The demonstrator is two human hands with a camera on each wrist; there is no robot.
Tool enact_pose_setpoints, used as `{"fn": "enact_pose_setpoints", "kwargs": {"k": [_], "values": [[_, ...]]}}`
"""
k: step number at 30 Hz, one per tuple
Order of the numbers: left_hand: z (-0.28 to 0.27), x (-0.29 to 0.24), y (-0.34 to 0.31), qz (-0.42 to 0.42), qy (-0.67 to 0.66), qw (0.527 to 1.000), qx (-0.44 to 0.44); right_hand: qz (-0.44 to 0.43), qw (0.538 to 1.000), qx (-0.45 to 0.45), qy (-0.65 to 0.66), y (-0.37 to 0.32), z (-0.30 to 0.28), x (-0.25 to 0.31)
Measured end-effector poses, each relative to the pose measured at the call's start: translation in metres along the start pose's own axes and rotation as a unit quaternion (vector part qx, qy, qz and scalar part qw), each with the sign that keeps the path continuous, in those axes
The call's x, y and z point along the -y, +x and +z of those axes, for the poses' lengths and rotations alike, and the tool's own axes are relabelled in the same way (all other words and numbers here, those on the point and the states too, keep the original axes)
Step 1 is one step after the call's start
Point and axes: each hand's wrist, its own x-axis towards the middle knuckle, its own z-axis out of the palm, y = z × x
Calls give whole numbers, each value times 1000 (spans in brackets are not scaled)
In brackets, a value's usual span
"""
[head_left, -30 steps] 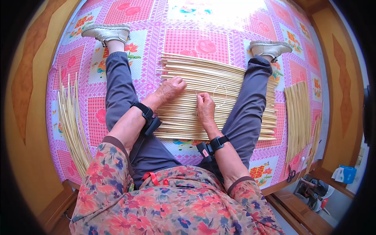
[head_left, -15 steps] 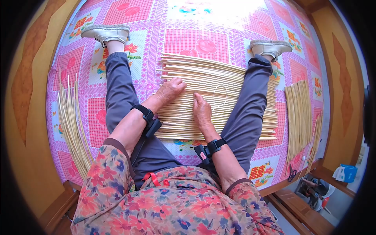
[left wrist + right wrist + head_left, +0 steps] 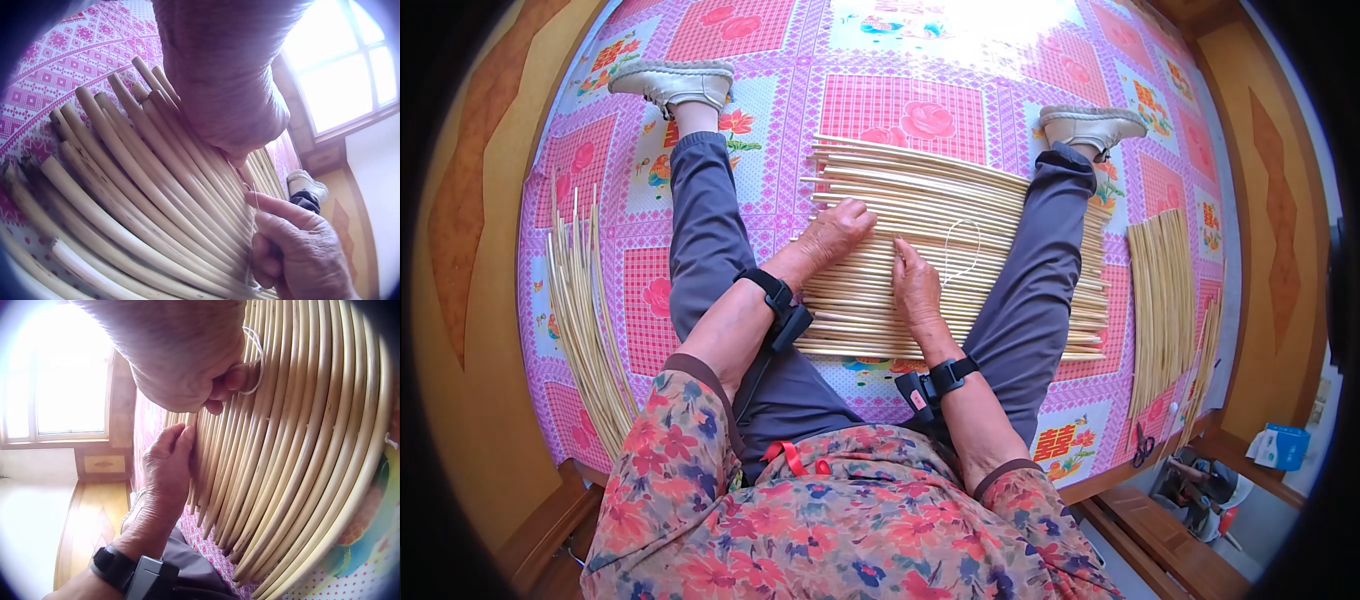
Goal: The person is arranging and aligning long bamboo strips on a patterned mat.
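A mat-like row of pale, peeled stalks (image 3: 990,200) lies between the person's legs. My left hand (image 3: 837,230) is over its left part, thumb and fingers pinching a stalk, as the right wrist view shows of that hand (image 3: 165,459). Just to its right, my right hand (image 3: 917,285) has thumb and forefinger pinched together over the stalks. In the left wrist view, a thin needle (image 3: 256,199) stands at the fingertips of this right hand (image 3: 300,244). White thread (image 3: 259,362) loops beside the right hand and lies curved across the stalks. The right palm is hidden.
Loose stalks (image 3: 585,320) lie at the left, and another bundle (image 3: 1160,310) at the right. Scissors (image 3: 1142,445) rest near the front right edge of the patterned cloth (image 3: 790,100). Both legs, with white shoes (image 3: 1092,125), flank the stalks.
My right hand has shifted slightly left and lower, and the thread loop beside it has changed shape. My left hand has stayed in place.
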Motion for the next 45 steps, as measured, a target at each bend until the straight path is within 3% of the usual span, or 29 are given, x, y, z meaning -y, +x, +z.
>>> {"fn": "enact_pose_setpoints", "kwargs": {"k": [16,32,35,37,44,45], "values": [[-4,-6,0,22,-18,999,-20,79,994,-6,76,2,-2,12],[-12,-12,1,22,-16,999,-23,67,985,-78,139,4,20,2],[-12,-12,1,25,-25,999,-31,81,978,-67,178,7,21,-1],[-12,-12,1,18,-18,999,-24,154,956,-25,247,8,11,9],[-13,-12,1,15,-26,999,-29,163,933,-12,320,16,12,10],[-13,-11,1,17,-27,999,-26,191,912,-4,364,17,12,11]]}}
